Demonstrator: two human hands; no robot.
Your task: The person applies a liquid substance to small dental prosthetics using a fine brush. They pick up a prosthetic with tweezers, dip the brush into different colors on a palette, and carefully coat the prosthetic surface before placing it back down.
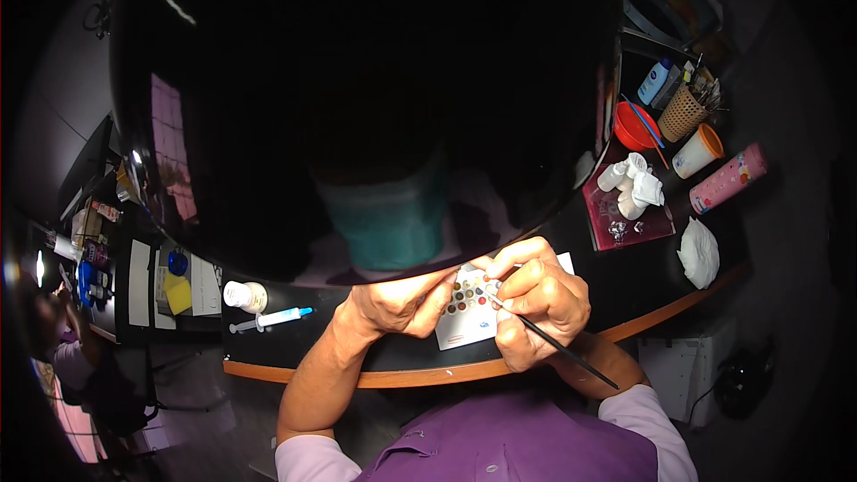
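Observation:
My right hand (542, 295) is closed round a thin black-handled tool, which looks like a fine brush (571, 355). Its handle slants down to the right, and its tip lies by my fingers over a white card (466, 334). Several small round spots or pieces in yellow, brown, grey and red (464, 296) sit in rows on that card. Curled at the card's left edge, my left hand (399, 305) has its thumb and fingers pressed together. Whatever it may hold is hidden, partly by the large glossy black hood (375, 62) above.
Left of my forearm are a white-capped jar (253, 296) and a blue-tipped syringe (284, 319). Small white bottles (632, 183) stand on a pink plate (647, 236) at right, near crumpled tissue (698, 254), a red bowl (636, 128) and a brush basket (684, 112). Wood edges the black table (616, 299).

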